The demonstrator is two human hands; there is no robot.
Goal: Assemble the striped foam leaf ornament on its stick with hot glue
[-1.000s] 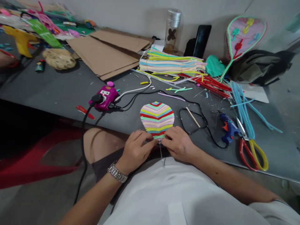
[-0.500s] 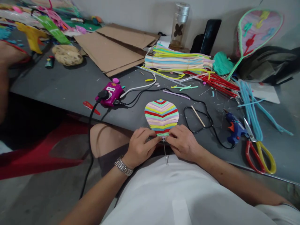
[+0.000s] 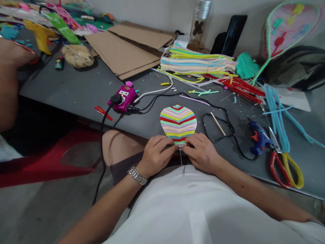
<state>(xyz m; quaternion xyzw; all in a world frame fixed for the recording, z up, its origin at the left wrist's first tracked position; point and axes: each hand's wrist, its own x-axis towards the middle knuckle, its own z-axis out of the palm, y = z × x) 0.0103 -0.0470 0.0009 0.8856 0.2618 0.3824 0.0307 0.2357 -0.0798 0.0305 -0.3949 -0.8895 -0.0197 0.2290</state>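
Head view: the striped fan (image 3: 178,122), a rounded panel of coloured strips laid in chevrons, lies flat on the desk (image 3: 76,91) at its near edge, narrow end toward the person. That placing seems to let its thin clear stick (image 3: 181,164) hang off the edge over the lap while the panel stays supported. The left hand (image 3: 156,154), a metal watch (image 3: 137,175) on its wrist, and the right hand (image 3: 203,152) meet at that narrow end. Each grip is closed, thumb and forefinger pinching the lowest strips from either side, probably to keep the tip from shifting.

A blue glue gun (image 3: 259,138) and scissors (image 3: 284,166) rest to the right, near the right hand. A bundle of strips (image 3: 195,62) lies further back, and a purple power socket (image 3: 122,98) sits to the left with cords running off it.
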